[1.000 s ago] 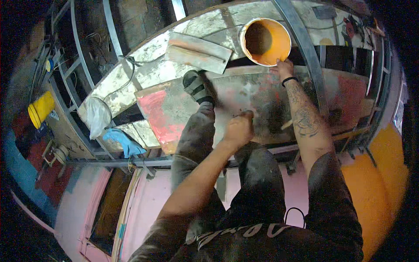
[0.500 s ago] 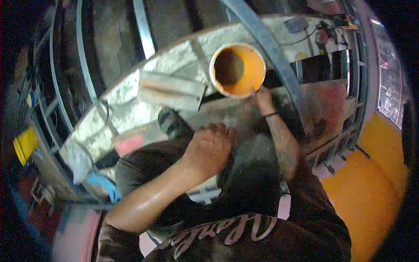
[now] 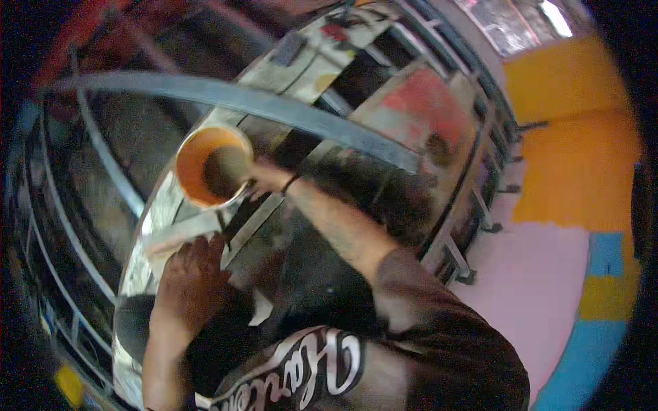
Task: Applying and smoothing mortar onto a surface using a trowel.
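Observation:
An orange bucket (image 3: 194,159) with a pale rim stands tilted in view, something dull and dark showing in its bottom. My right hand (image 3: 269,179), a dark band at its wrist, is closed on the rim at the bucket's near right side. My left hand (image 3: 194,279) hangs over my dark-clothed knee with its fingers stretched out and nothing seen in it. Just beyond those fingers is a flat pale board (image 3: 184,234), which they may or may not touch.
A curved metal beam (image 3: 274,109) crosses above the white-smeared platform. Red-stained boarding (image 3: 425,109) extends to the right. Metal bars (image 3: 96,147) stand on the left. A dark flat block (image 3: 290,49) and a red tool (image 3: 334,32) lie at the far end. Coloured floor (image 3: 548,164) spreads at right.
The view has swung to the right, so the bucket and both hands now appear farther left. My right hand stays at the bucket's rim. My left hand remains over my knee.

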Demonstrator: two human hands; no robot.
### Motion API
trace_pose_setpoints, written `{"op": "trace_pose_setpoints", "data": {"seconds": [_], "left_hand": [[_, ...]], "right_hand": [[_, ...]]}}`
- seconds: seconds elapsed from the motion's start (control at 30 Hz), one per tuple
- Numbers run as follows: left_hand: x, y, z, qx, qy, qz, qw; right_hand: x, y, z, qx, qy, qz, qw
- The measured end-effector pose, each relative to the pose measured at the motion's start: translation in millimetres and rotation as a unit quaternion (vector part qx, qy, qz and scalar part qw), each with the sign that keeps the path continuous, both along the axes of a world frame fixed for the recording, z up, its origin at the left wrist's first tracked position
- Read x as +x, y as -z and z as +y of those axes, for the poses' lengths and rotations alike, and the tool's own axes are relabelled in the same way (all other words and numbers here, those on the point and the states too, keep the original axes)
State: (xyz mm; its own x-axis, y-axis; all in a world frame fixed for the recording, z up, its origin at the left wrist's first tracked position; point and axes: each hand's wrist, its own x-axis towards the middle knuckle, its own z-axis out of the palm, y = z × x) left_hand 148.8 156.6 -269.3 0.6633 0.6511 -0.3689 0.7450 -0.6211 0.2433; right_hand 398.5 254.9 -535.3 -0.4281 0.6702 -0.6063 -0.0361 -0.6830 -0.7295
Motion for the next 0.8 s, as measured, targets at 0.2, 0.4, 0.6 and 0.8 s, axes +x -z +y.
{"op": "trace_pose_setpoints", "data": {"seconds": [0.2,0.4,0.6,0.8], "left_hand": [[23.5,-5.1,-18.5,0.066,0.034,-0.106,0.992],[-6.8,-25.9,-62.0,0.037,-0.051,-0.064,0.996],[-1.6,-28.1,-79.6,-0.013,-0.082,0.014,0.996],[-14.7,-5.2,-61.9,-0.111,-0.106,0.063,0.986]], "right_hand": [[-24.8,-31.6,20.4,0.044,0.155,-0.039,0.986],[58.2,-76.7,-27.6,0.188,0.261,0.037,0.946],[183.7,-175.2,-125.0,0.146,0.406,-0.005,0.902],[268.4,-231.3,-237.1,0.229,0.509,-0.211,0.802]]}}
